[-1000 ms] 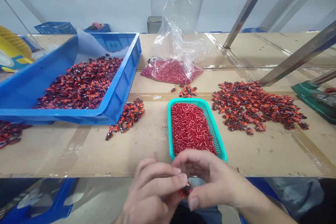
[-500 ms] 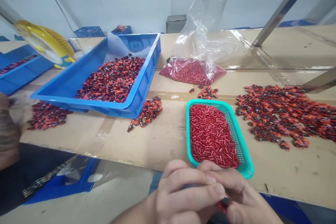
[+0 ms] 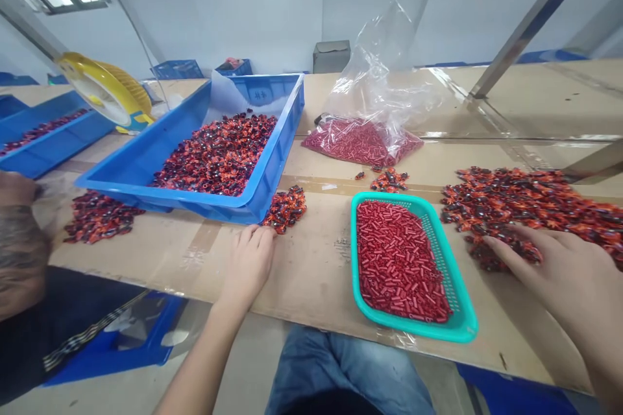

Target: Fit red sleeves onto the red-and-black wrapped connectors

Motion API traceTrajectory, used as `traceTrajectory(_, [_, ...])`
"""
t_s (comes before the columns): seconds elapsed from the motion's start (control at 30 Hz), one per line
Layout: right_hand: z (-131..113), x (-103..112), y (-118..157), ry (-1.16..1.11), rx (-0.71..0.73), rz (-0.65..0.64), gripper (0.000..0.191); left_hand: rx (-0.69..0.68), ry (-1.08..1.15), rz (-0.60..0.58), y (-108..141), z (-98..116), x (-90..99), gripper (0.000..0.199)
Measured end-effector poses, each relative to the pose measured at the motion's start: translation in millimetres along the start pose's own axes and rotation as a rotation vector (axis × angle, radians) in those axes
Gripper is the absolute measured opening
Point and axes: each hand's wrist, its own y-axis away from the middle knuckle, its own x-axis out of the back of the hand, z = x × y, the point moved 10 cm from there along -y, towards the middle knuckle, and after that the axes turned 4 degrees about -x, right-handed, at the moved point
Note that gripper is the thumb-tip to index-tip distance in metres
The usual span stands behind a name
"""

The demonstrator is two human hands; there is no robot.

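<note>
**A:** What are the hands doing right now?

**B:** The left hand (image 3: 248, 266) is lying open on the table, its fingertips touching the edge of a small heap of orange-and-black pieces (image 3: 285, 209). The right hand (image 3: 545, 266) is resting open, fingers spread, on the near edge of a wide pile of orange-and-black pieces (image 3: 516, 207). Neither hand is gripping anything I can make out.

**A:** And what's lying between them?

**B:** A teal mesh basket (image 3: 354, 259) is sitting on the cardboard-topped table (image 3: 311, 292), filled with small red tubes (image 3: 399, 262). Behind it, a clear plastic bag (image 3: 363, 78) is slumping with more red tubes (image 3: 360, 142) in its bottom.

**A:** What's further left?

**B:** A large blue plastic tray (image 3: 296, 117) is holding a deep layer of orange-and-black pieces (image 3: 217, 155), and the small heap is lying against its front corner. Another heap (image 3: 100, 217) is sitting beside the tray's left end. Past that, a co-worker's tattooed arm (image 3: 22, 246) is entering the view, near a second blue tray (image 3: 48, 136) and a yellow fan (image 3: 104, 87).
</note>
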Motion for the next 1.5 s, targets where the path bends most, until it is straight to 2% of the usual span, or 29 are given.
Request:
traceTrajectory(0.07, [-12.9,7.6,3.7,-0.007,0.048,0.066,0.063,0.033,0.066,0.012,-0.1,-6.8,0.7,0.012])
traceTrajectory(0.17, [-62.1,28.7,22.5,-0.223,0.224,0.150,0.051,0.083,0.218,0.069,1.4,-2.8,5.8,0.007])
traceTrajectory(0.27, [-119.1,26.6,44.0,-0.366,0.425,0.007,0.035,0.142,0.444,0.127,6.5,14.2,8.5,0.012])
traceTrajectory(0.33, [-141.4,21.5,51.7,-0.411,0.475,-0.056,0.029,0.193,0.610,0.131,10.8,29.3,6.7,0.018])
traceTrajectory(0.4, [-150.0,17.4,52.2,-0.424,0.466,-0.060,0.025,0.240,0.748,0.103,13.6,44.7,3.3,0.022])
traceTrajectory(0.47, [-152.7,13.7,50.0,-0.418,0.455,-0.059,0.023,0.348,0.963,0.035,16.2,55.3,-6.8,0.028])
traceTrajectory(0.6, [-156.4,11.7,46.3,-0.433,0.465,-0.117,0.026,0.695,1.499,-0.100,26.8,73.3,-35.8,0.046])
traceTrajectory(0.7, [-156.5,22.0,43.8,-0.493,0.442,-0.139,0.018,0.816,1.646,-0.128,32.3,86.4,-43.2,0.050])
traceTrajectory(0.83, [-160.0,47.1,47.4,-0.660,0.409,-0.175,0.016,0.879,1.776,-0.174,39.1,105.9,-49.8,0.048])
traceTrajectory(0.97, [-172.6,59.4,60.3,-1.104,0.285,-0.401,0.016,0.845,1.878,-0.164,37.6,122.6,-50.9,0.041])
traceTrajectory(1.03, [-180.6,63.5,66.7,-1.290,0.219,-0.465,0.016,0.792,1.899,-0.154,34.4,128.9,-49.7,0.037])
traceTrajectory(1.1, [-186.3,70.9,69.6,-1.420,0.190,-0.445,0.016,0.734,1.877,-0.122,31.7,131.1,-47.3,0.034])
traceTrajectory(1.2, [-191.3,87.7,69.7,-1.530,0.241,-0.339,0.015,0.636,1.803,-0.058,29.0,130.7,-41.1,0.031])
traceTrajectory(1.33, [-191.2,104.3,67.4,-1.487,0.307,-0.208,0.014,0.501,1.678,-0.011,26.4,133.7,-28.2,0.031])
traceTrajectory(1.5, [-192.4,105.8,66.4,-1.450,0.317,-0.222,0.009,0.344,1.479,0.083,20.5,136.2,-5.5,0.036])
